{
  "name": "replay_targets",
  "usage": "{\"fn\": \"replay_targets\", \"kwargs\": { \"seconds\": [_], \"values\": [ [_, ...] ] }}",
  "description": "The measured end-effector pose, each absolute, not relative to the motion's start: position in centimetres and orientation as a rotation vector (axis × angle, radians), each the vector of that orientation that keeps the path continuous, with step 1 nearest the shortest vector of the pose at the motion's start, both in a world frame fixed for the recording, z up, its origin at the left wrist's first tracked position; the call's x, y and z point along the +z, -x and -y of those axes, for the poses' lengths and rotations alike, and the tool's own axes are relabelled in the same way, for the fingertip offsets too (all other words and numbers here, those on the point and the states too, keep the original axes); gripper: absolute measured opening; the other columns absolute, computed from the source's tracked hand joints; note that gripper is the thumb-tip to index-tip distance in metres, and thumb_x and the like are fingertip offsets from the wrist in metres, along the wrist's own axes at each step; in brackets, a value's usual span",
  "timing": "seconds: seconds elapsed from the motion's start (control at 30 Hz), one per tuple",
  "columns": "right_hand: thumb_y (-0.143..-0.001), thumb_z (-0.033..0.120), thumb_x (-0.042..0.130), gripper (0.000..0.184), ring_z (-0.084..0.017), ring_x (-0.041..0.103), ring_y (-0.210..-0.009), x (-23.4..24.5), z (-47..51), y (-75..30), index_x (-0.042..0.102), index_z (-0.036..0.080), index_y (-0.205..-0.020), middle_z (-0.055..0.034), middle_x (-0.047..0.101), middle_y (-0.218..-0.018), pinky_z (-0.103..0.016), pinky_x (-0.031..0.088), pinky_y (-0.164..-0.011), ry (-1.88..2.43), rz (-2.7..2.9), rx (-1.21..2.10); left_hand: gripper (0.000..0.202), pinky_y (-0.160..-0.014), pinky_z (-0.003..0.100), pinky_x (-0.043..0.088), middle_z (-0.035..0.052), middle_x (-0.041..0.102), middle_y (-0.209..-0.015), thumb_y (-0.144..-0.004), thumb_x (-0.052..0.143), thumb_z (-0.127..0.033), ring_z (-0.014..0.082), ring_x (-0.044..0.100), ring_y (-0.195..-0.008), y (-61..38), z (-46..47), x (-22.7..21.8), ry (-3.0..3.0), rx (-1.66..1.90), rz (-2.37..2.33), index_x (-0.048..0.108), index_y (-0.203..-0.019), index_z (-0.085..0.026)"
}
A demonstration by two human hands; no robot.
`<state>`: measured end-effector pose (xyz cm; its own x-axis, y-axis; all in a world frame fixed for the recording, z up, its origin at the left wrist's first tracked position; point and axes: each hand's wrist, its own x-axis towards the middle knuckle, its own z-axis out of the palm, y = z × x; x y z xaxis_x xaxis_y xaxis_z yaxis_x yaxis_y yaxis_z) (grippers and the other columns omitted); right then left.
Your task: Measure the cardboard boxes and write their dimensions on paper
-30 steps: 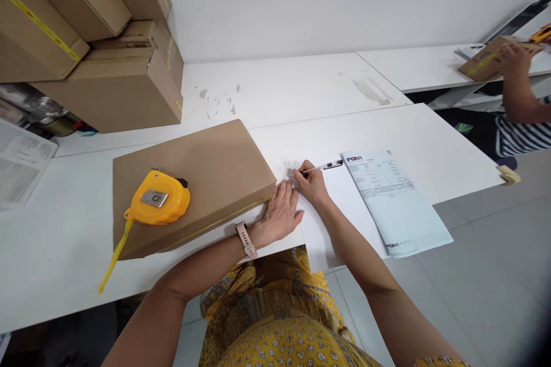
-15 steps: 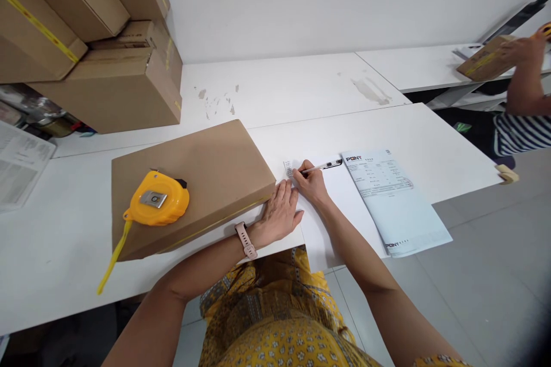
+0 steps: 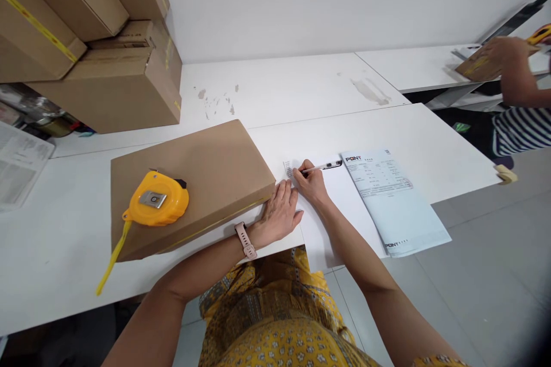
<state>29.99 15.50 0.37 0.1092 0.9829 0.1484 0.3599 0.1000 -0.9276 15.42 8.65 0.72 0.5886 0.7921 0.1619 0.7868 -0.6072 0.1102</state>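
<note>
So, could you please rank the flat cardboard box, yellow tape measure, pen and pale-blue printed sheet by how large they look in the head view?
1. Flat cardboard box
2. Pale-blue printed sheet
3. Yellow tape measure
4. Pen, partly hidden by the right hand

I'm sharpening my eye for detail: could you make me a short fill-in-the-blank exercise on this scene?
1. The right hand grips a ____.
2. The tape measure lies on a cardboard ____.
3. The wristband is on the ____ wrist.
4. The blue sheet's large print reads ____.

Missing words: pen; box; left; PONY.
</note>
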Motion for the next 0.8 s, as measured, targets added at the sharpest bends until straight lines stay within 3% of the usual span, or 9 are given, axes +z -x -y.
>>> {"fn": "replay_targets", "kwargs": {
  "seconds": [0.8],
  "values": [
    [-0.083, 0.028, 0.058, 0.025, -0.011, 0.034, -0.055, 0.28, -15.49, -30.04, 0.041, 0.023, -0.066, 0.0069, 0.038, -0.056, -0.028, 0.028, -0.054, 1.448, 1.397, 0.805, 0.06, -0.12, 0.049, 0.029, 0.0295, 0.04, -0.155, -0.1, 0.048, -0.044, 0.0385, 0.036, -0.147, -15.41, -8.64, 1.27, -2.762, 0.26, -1.362, 0.048, -0.14, 0.002]
  ]
}}
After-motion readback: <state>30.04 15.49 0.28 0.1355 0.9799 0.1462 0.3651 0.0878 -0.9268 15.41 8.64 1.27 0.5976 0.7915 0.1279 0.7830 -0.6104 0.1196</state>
